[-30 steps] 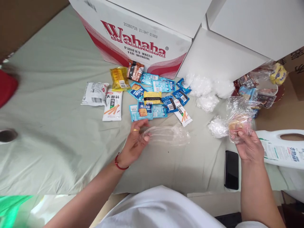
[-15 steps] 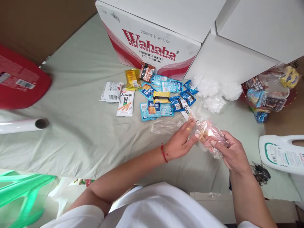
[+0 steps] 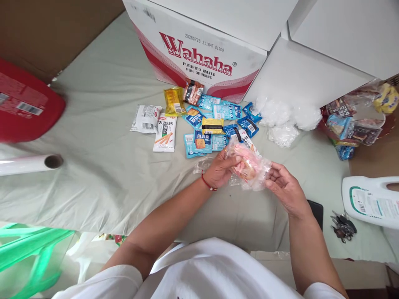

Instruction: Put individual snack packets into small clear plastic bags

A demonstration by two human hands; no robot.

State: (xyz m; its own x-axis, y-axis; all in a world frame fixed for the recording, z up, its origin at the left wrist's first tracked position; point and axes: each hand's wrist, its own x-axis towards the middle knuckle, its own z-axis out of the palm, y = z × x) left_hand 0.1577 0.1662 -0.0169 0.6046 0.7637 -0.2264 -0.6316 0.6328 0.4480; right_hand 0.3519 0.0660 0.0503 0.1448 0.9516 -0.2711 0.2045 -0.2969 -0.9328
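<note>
A pink snack packet (image 3: 247, 165), crinkled and wrapped in clear plastic, is held up over the table between both hands. My left hand (image 3: 220, 171) grips its left side, thumb on top. The right edge of the plastic is pinched by my right hand (image 3: 285, 187). Just beyond lie light-blue snack packets (image 3: 202, 142), a yellow packet (image 3: 212, 126) and dark-blue packets (image 3: 248, 126). A white packet (image 3: 249, 141) is partly covered by the held one. Loose clear plastic (image 3: 202, 165) lies beside my left wrist.
A Wahaba-style carton printed "Wahaha" (image 3: 199, 54) stands behind the snacks. White plastic bundles (image 3: 277, 118) sit right of them, near a bowl of snacks (image 3: 352, 120). Keys (image 3: 343, 226), a phone (image 3: 316, 212) and a white jug (image 3: 368, 201) lie right; a white roll (image 3: 31, 164) left.
Both hands have moved left with the pink packet. My left hand has gone from flat, stretched fingers to gripping the packet; my right hand now pinches its right edge.
</note>
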